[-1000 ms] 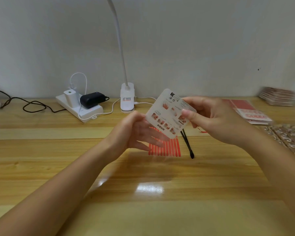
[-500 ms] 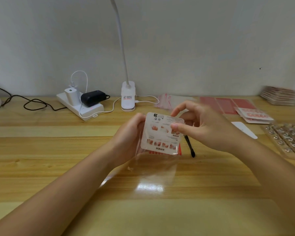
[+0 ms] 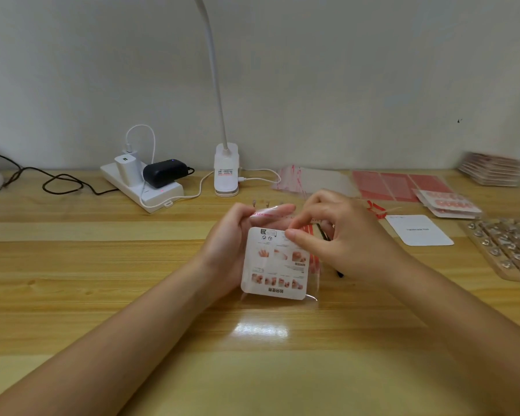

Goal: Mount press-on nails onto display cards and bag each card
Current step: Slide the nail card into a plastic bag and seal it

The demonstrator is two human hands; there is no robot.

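At the near centre of the desk: your two hands hold one card in its bag just above the wooden desk (image 3: 132, 295).
Card position: the display card (image 3: 275, 262) sits almost fully inside the clear bag (image 3: 312, 292); judged from this, insertion is nearly complete.
Card appearance: white, rounded corners, printed side toward you with small hand illustrations and text reading upside down.
Left hand (image 3: 231, 250): fingers closed around the bag's left edge, thumb lying along the red-printed flap (image 3: 264, 212).
Right hand (image 3: 336, 235): thumb and forefinger pinched together at the card's top right corner.
Remaining on this card: seating the top edge and sealing the flap, as far as you can judge.
Farther right: a blank card (image 3: 418, 229) and a tray of loose nails (image 3: 505, 247) suggest more sets remain.
Back edge: spare bags (image 3: 306, 178) and a stack of finished packs (image 3: 493, 169), blurred.
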